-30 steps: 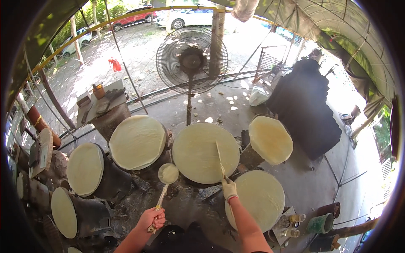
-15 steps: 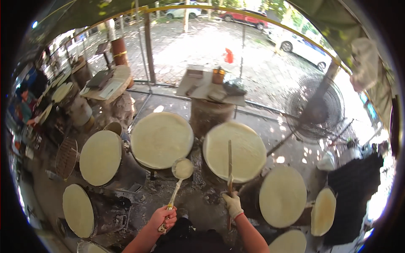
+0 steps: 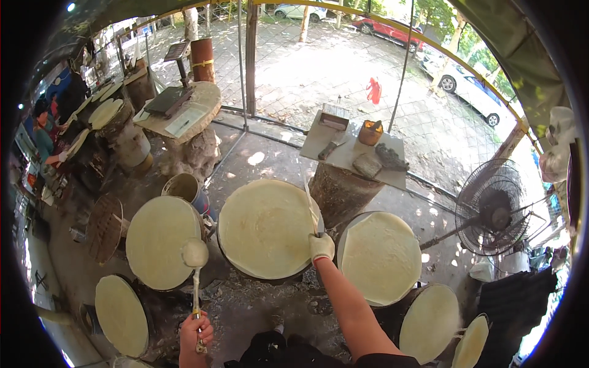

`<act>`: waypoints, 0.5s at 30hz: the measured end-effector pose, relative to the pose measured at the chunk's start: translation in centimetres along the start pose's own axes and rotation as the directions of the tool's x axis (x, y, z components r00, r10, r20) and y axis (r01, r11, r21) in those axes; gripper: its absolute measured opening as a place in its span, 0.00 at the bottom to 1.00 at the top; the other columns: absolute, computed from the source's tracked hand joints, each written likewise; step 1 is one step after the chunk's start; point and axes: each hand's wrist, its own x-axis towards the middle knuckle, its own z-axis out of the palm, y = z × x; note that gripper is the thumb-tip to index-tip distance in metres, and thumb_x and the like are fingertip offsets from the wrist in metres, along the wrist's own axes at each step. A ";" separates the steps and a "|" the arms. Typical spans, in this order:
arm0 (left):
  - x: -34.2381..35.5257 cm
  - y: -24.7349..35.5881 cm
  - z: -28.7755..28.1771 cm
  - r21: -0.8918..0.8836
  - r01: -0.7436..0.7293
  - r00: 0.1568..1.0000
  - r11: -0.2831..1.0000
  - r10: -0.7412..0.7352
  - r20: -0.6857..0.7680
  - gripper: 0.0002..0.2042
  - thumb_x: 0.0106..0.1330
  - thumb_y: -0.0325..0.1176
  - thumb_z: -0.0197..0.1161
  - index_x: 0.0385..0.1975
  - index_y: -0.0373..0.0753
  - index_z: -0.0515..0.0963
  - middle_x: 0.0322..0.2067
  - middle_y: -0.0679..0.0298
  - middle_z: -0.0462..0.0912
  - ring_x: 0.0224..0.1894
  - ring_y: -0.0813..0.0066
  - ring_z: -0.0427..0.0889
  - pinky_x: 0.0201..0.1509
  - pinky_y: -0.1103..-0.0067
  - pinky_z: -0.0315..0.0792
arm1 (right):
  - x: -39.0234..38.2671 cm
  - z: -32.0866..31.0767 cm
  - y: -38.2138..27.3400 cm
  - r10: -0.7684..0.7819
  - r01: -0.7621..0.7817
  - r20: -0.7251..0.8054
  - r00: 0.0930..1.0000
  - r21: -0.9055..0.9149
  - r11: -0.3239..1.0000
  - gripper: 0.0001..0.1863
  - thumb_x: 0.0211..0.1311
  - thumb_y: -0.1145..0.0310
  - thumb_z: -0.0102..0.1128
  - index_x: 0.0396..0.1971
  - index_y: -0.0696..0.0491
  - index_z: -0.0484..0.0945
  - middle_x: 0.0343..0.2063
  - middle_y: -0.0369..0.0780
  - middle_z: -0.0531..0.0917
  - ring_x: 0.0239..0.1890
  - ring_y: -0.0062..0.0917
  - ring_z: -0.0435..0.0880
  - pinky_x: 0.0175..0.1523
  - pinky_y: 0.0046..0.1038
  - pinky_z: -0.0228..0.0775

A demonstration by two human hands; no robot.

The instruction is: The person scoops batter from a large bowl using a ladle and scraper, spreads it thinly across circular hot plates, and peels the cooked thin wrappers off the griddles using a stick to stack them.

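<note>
My bare left hand [image 3: 196, 334] grips a long-handled ladle [image 3: 195, 254], its round bowl over the lower right part of a griddle [image 3: 156, 233] covered in pale batter. My right hand [image 3: 321, 247], in a cream glove, is closed on a long thin flat stick [image 3: 311, 202] reaching up along the right side of the middle batter-covered griddle [image 3: 261, 224]. Other round griddles with pale sheets stand to the right [image 3: 377, 260], lower right [image 3: 428, 322] and lower left [image 3: 119, 313]. A sheet with a raised edge lies on the one just right of my glove.
A board with tools [image 3: 325, 150] on a drum, a round table [image 3: 205, 104], a bucket [image 3: 187, 187], a wire rack [image 3: 103, 227], a standing fan [image 3: 491, 205], and dark corrugated material [image 3: 509, 300] surround the griddles. A co-worker [image 3: 49, 138] works at far left; cars are parked outside.
My view has swung left, so the fan now sits at the right. The ladle has moved from the gap between griddles to over the left griddle; my right hand has reached farther forward with the stick.
</note>
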 end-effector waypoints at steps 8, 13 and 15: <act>3.7 1.2 1.2 0.113 -0.037 0.996 0.993 0.028 0.086 0.03 0.68 0.29 0.48 0.33 0.38 0.66 0.16 0.68 0.62 0.11 0.83 0.58 0.09 0.85 0.55 | -3.4 -6.4 -3.1 -0.056 0.041 -0.006 0.998 0.752 0.657 0.08 0.56 0.65 0.64 0.29 0.54 0.79 0.20 0.29 0.75 0.20 0.12 0.69 0.23 0.21 0.60; 4.4 0.1 7.0 0.253 0.073 0.995 0.965 -0.086 0.041 0.15 0.73 0.33 0.46 0.20 0.42 0.59 0.12 0.70 0.58 0.08 0.81 0.55 0.09 0.86 0.54 | -2.7 -19.6 9.3 0.269 -0.008 -0.207 0.941 0.779 0.627 0.12 0.54 0.62 0.66 0.32 0.54 0.80 0.19 0.29 0.75 0.17 0.14 0.68 0.20 0.20 0.58; 4.3 -0.6 9.1 0.268 0.107 0.978 0.958 -0.150 0.143 0.11 0.73 0.32 0.47 0.25 0.38 0.65 0.14 0.70 0.59 0.10 0.82 0.56 0.09 0.87 0.55 | -2.4 -23.4 16.3 0.378 -0.021 -0.284 0.881 0.775 0.631 0.14 0.52 0.62 0.65 0.33 0.56 0.80 0.19 0.30 0.76 0.16 0.14 0.69 0.21 0.20 0.59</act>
